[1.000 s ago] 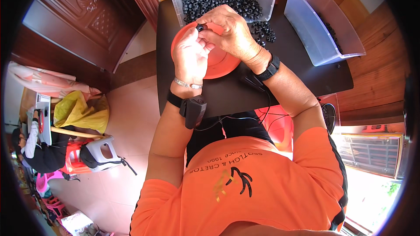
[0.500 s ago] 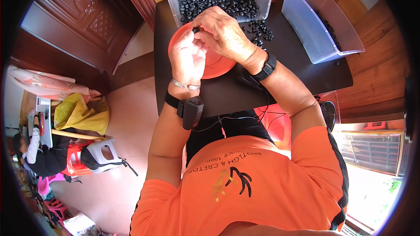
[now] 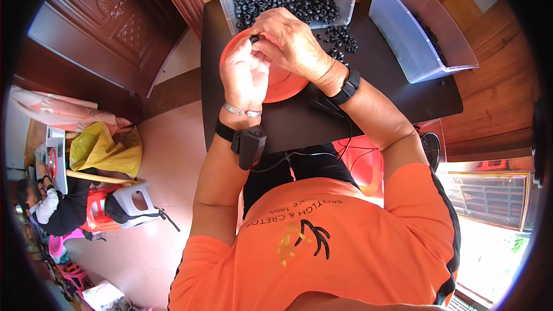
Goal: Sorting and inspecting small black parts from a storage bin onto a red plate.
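Over an orange-red bowl (image 3: 285, 89) on the dark table, my two hands meet at a small black round part (image 3: 254, 38), which looks bead-like. My left hand (image 3: 245, 75) has its palm turned up and grips the part between thumb and fingertips. From the right, my right hand (image 3: 291, 43) reaches across with bent fingers pinched at the same part; its fingertips are partly hidden. Behind the hands, a clear plastic bin (image 3: 348, 0) lies with its open side toward me, holding many similar black parts (image 3: 288, 1). Some loose black parts (image 3: 341, 37) have spilled onto the table.
A second clear bin (image 3: 397, 34) with black parts inside stands on the right of the dark table (image 3: 374, 92). A cable (image 3: 345, 138) hangs over the table's front edge. At far left, another person (image 3: 46, 207) sits near a yellow bag (image 3: 109, 147) and a grey backpack (image 3: 135, 204).
My hands stay together over the bowl, with only slight finger movement around the black part. The whole view has shifted a little. At far left, the other person's arm has moved.
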Demonstrator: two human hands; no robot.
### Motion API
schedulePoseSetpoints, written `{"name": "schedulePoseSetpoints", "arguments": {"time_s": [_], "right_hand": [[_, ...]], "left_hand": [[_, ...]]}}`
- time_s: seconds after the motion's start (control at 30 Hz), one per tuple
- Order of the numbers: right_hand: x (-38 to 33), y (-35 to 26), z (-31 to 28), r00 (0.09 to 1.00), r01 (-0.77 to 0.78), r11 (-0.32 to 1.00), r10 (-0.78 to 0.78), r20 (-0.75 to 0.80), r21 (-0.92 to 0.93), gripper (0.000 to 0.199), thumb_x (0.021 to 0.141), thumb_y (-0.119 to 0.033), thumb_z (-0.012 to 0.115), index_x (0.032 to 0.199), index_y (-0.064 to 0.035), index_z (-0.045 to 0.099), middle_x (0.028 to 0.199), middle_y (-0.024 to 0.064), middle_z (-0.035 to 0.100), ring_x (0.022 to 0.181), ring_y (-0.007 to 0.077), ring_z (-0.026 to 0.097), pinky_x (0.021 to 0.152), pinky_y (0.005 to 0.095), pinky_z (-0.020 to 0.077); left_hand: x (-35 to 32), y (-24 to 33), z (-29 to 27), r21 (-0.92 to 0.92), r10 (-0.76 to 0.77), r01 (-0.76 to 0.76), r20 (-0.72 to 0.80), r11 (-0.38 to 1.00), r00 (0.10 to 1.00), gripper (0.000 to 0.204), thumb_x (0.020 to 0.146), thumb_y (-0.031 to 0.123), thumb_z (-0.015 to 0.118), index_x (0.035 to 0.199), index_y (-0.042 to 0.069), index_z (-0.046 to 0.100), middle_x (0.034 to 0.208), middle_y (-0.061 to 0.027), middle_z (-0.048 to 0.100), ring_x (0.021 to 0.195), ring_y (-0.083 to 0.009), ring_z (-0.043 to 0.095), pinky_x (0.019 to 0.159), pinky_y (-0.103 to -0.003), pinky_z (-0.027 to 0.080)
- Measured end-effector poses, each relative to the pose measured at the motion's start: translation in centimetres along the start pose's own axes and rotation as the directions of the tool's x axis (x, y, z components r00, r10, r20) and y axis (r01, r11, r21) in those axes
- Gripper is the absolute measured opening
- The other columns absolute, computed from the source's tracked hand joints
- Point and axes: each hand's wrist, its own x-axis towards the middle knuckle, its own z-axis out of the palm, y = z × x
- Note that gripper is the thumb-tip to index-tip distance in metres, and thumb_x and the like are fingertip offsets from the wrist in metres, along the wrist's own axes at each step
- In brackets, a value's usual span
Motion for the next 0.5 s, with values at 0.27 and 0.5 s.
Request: {"name": "schedulePoseSetpoints", "arguments": {"time_s": [0.27, 0.5], "right_hand": [[-0.25, 0.44, -0.73, 0.976, -0.217, 0.943, 0.215, 0.035, 0.253, 0.026, 0.067, -0.004, 0.076, 0.09, -0.0075, 0.064, 0.092, 0.0056, 0.063, 0.096, 0.0233, 0.058, 0.084, 0.0337, 0.0481], [-0.04, 0.55, -1.05, 0.975, -0.22, 0.954, 0.212, 0.06, 0.203, 0.027, 0.068, -0.008, 0.076, 0.092, -0.0063, 0.065, 0.092, 0.0065, 0.065, 0.094, 0.0227, 0.059, 0.085, 0.0338, 0.048]], "left_hand": [[-0.09, -0.21, 0.33, 0.041, -0.012, 0.011, 0.017, 0.999, 1.0, 0.017, 0.092, 0.017, 0.045, 0.095, 0.007, 0.058, 0.095, -0.0026, 0.06, 0.089, -0.0134, 0.054, 0.084, -0.033, 0.041], [-0.16, -0.09, 0.25, 0.035, -0.049, 0.049, 0.012, 0.998, 0.999, 0.017, 0.092, 0.017, 0.045, 0.098, 0.008, 0.058, 0.098, -0.0022, 0.06, 0.088, -0.0145, 0.054, 0.084, -0.034, 0.04]]}}
